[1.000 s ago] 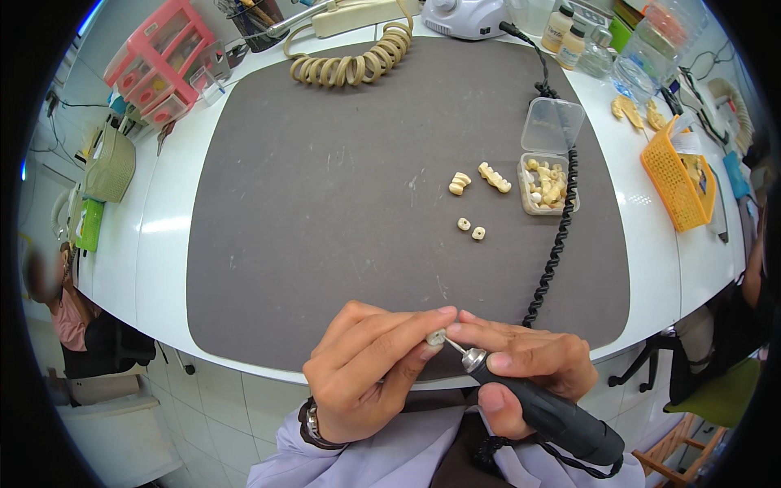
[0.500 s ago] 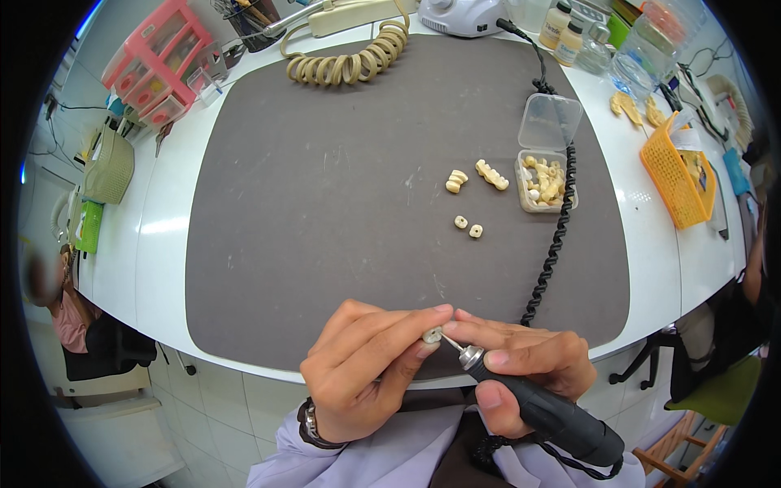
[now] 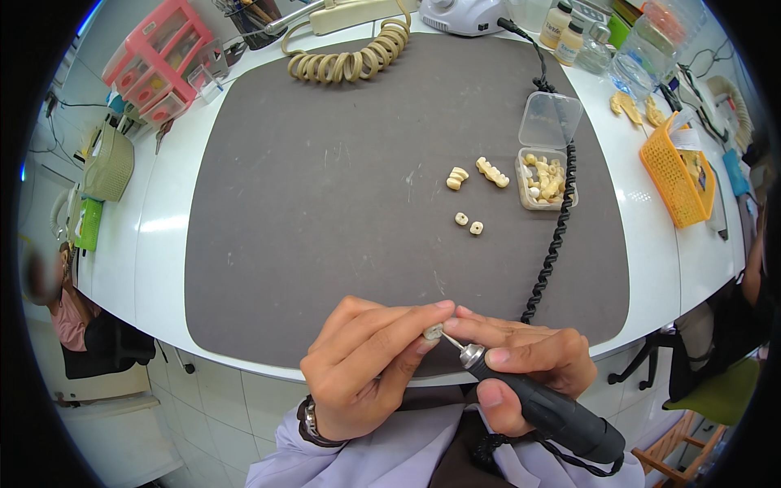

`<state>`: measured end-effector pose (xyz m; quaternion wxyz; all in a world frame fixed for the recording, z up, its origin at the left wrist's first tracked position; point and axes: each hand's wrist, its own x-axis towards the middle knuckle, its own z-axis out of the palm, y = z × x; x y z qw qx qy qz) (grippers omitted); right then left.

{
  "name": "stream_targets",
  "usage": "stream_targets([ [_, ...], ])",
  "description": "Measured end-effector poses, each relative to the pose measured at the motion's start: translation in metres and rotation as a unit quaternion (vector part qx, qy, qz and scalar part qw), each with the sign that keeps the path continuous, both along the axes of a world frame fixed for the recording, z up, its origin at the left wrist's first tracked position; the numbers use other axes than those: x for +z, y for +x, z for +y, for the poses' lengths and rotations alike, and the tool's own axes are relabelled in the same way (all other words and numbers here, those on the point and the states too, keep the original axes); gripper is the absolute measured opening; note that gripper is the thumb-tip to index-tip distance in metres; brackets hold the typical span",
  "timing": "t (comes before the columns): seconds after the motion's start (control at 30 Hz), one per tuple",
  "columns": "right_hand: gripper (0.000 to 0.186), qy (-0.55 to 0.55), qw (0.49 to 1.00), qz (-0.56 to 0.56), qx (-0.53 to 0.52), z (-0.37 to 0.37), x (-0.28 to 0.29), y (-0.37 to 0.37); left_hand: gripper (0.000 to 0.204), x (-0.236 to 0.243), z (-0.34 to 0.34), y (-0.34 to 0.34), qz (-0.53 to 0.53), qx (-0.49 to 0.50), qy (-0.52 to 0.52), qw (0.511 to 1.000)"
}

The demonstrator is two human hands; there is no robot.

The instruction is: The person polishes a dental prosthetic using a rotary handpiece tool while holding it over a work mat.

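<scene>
My left hand [image 3: 362,366] pinches a small cream tooth-shaped piece [image 3: 433,331] between thumb and fingertips, just over the near edge of the grey mat [image 3: 325,203]. My right hand [image 3: 521,366] grips a black rotary handpiece [image 3: 553,415], its thin metal bur touching the piece. The handpiece's coiled black cord [image 3: 557,236] runs up the mat's right side. Several loose cream tooth pieces [image 3: 476,195] lie on the mat further away.
A clear plastic box [image 3: 547,159] with more tooth pieces stands open beside the cord. An orange basket [image 3: 679,175] sits right, a pink drawer rack [image 3: 159,69] back left, a beige coiled hose [image 3: 350,57] and bottles [image 3: 565,32] at the back. Another person [image 3: 65,301] sits left.
</scene>
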<state>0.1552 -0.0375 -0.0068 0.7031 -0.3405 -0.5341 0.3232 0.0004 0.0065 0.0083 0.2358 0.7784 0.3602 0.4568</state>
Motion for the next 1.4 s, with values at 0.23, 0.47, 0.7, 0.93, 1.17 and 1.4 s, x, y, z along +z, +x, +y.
stream_targets([
  [0.23, 0.019, -0.004, 1.0, -0.026, 0.004, 0.0, 0.003, 0.002, 0.036, 0.0, 0.001, 0.0, 0.001, 0.004, 0.011, 1.0],
  [0.47, 0.019, -0.007, 0.999, -0.031, 0.007, 0.002, 0.002, 0.002, 0.039, -0.003, 0.001, 0.0, 0.011, 0.013, 0.017, 1.0],
  [0.7, 0.02, -0.008, 1.0, -0.026, 0.013, 0.001, 0.002, 0.003, 0.043, -0.003, 0.001, 0.001, 0.009, 0.014, 0.032, 0.999],
  [0.93, 0.029, 0.021, 0.992, -0.114, 0.041, 0.002, -0.003, 0.011, 0.043, -0.002, 0.001, 0.001, 0.011, 0.015, 0.032, 0.999],
  [1.17, 0.018, -0.006, 1.0, -0.028, 0.01, 0.001, 0.004, 0.003, 0.043, 0.0, 0.001, 0.001, 0.016, 0.018, 0.035, 0.999],
  [1.4, 0.019, -0.023, 1.0, -0.014, 0.003, 0.002, 0.004, 0.001, 0.043, -0.002, 0.001, 0.001, 0.017, 0.023, 0.033, 0.999],
])
